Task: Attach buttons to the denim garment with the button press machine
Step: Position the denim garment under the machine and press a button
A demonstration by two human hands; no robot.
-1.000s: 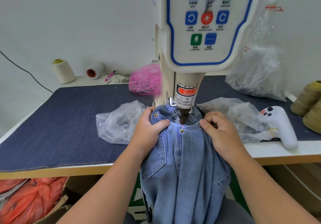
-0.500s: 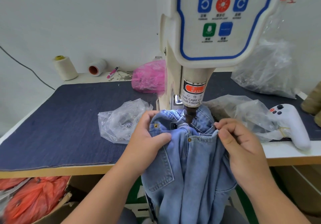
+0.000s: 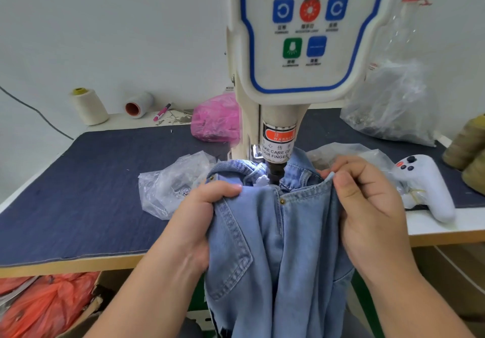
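A light blue denim garment [image 3: 278, 245] hangs over the table's front edge, its waistband bunched under the button press machine [image 3: 296, 56]. The machine's dark punch [image 3: 275, 173] points down just behind the waistband. A brass rivet [image 3: 282, 201] sits at the waistband's middle and another [image 3: 211, 179] at its left corner. My left hand [image 3: 199, 211] grips the left side of the waistband by the pocket. On the right, my right hand [image 3: 367, 203] pinches the waistband's edge between thumb and curled fingers.
Clear plastic bags [image 3: 173, 182] of small parts lie on the navy cloth table cover [image 3: 91, 185], one left of the machine and more [image 3: 391, 104] to the right. A white handheld controller [image 3: 425, 185], a pink bag [image 3: 215, 119], thread cones [image 3: 89, 105] and orange bags [image 3: 44, 306] below surround the workspace.
Both hands pulled the waistband toward me and slightly apart, so the punch now stands behind the band rather than on it. The right hand shifted right and regripped the edge.
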